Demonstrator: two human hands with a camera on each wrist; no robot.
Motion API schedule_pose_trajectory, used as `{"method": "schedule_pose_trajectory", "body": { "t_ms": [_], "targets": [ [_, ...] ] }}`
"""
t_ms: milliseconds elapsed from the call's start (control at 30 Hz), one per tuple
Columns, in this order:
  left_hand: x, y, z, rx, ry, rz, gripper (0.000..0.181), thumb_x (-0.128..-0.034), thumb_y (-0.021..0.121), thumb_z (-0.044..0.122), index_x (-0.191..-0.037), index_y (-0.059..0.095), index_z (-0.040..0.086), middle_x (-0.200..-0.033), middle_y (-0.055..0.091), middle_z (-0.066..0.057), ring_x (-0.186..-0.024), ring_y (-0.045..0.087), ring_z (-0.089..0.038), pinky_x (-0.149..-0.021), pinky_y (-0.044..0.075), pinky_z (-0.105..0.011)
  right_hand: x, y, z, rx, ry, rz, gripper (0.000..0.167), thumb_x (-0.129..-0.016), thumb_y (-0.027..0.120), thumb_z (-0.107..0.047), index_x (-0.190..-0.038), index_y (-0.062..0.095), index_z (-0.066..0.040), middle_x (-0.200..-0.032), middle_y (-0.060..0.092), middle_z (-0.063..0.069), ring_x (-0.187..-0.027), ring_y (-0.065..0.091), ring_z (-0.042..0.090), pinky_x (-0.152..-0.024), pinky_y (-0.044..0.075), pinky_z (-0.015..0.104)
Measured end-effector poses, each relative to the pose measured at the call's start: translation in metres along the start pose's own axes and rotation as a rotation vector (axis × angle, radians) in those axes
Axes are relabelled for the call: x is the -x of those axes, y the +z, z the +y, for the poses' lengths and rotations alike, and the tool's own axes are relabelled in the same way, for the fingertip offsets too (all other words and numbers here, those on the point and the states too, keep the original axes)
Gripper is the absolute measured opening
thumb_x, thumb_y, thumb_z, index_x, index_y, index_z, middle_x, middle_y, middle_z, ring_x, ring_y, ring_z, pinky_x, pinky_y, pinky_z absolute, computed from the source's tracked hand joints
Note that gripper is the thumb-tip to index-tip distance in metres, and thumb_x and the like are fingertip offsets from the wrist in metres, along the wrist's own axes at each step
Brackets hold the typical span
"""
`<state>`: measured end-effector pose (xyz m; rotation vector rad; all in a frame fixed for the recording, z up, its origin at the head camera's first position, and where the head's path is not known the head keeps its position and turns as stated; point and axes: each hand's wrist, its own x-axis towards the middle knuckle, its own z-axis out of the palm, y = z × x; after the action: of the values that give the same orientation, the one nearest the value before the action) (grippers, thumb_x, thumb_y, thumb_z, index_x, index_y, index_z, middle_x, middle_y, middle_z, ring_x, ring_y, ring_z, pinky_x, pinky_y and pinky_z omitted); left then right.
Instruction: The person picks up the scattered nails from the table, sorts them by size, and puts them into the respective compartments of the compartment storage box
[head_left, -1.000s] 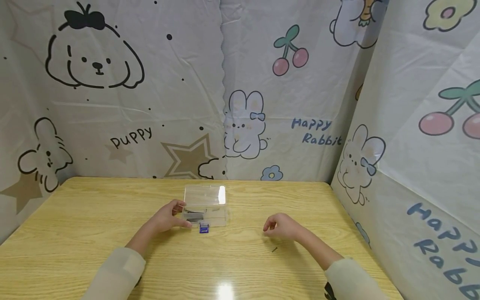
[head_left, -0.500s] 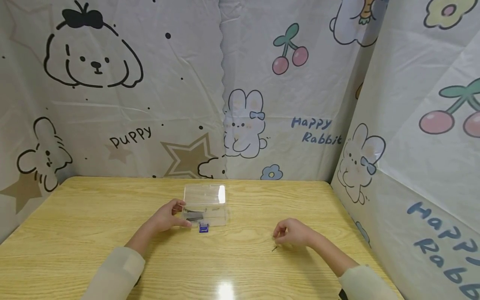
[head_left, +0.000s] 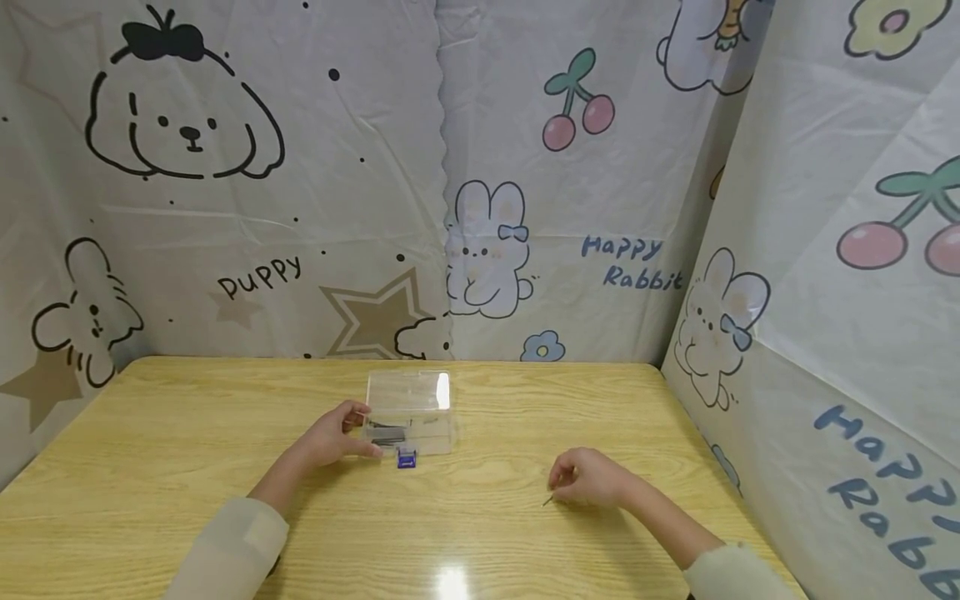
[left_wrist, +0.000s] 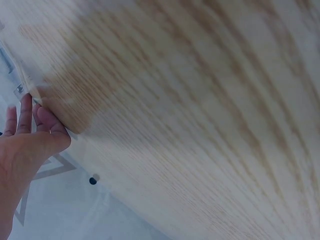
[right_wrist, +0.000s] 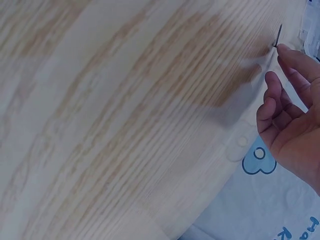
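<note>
In the head view, a clear plastic box stands with its lid raised at the back. Thin dark pieces lie in its left part, and a blue latch hangs at its front. My left hand grips the box's left end, thumb at the front and fingers behind. Farther right, my right hand pinches one end of a small dark nail by the table surface. In the right wrist view the remaining fingers are loosely curled. The left wrist view shows little of the box.
The wooden table reaches back to a printed cloth hung behind it. More printed cloth closes in the right side. Bright light reflects near the table's front.
My right hand has moved right and toward me, down to the nail, and its fingertips have come onto it. My left hand stays on the box.
</note>
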<state>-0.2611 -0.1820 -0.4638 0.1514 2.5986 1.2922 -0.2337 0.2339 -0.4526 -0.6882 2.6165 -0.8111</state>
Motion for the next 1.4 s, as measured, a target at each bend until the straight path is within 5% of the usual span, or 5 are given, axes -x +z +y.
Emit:
{"method": "schedule_pose_trajectory", "body": {
  "t_ms": [600, 1400],
  "targets": [
    [-0.0008, 0.0005, -0.0004, 0.020, 0.005, 0.001, 0.077, -0.0718, 0.081, 0.027, -0.131, 0.041, 0.000, -0.130, 0.046, -0.023, -0.121, 0.042, -0.040, -0.105, 0.034, -0.055, 0.0003, 0.0049, 0.0029, 0.057, -0.052, -0.014, 0.007, -0.084, 0.066, -0.010, -0.079, 0.066, -0.013, -0.071, 0.058, -0.007, -0.063, 0.046, 0.002, -0.057, 0.041, 0.019],
    [-0.0010, -0.0004, 0.0002, 0.017, -0.011, 0.005, 0.077, -0.0722, 0.081, 0.028, -0.132, 0.041, 0.001, -0.132, 0.046, -0.023, -0.122, 0.041, -0.040, -0.106, 0.032, -0.055, -0.0007, 0.0060, -0.0023, -0.021, -0.045, -0.063, 0.004, -0.085, 0.065, -0.011, -0.082, 0.066, -0.010, -0.074, 0.060, -0.004, -0.064, 0.047, 0.004, -0.057, 0.042, 0.019]
  ]
}}
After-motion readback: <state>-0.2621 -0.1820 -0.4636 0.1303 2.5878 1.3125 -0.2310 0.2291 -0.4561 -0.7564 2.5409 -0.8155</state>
